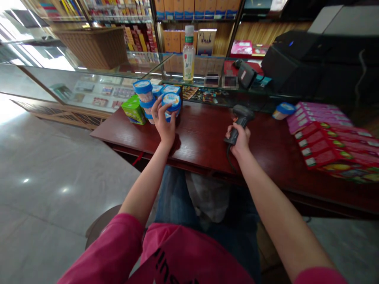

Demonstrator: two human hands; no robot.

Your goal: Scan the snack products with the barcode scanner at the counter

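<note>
My left hand point(165, 123) has its fingers and thumb curled about the lid of a blue-lidded tub point(172, 99), at the front right of a group of similar tubs. Beside it, more tubs are stacked, with a top tub point(143, 90) standing higher than the rest. A green box point(134, 110) touches the stack on its left. My right hand point(241, 138) is wrapped round the handle of a black barcode scanner point(241, 118). The scanner is held over the brown desk point(204, 134), its head pointing away from me and its cable hanging down.
Red boxes point(328, 148) and purple boxes point(318, 114) are piled at the right, near a lone tub point(283, 111). A drink bottle point(188, 59) stands on the glass counter behind. A wicker basket point(97, 47) sits at the back left, a black machine point(310, 67) at the back right.
</note>
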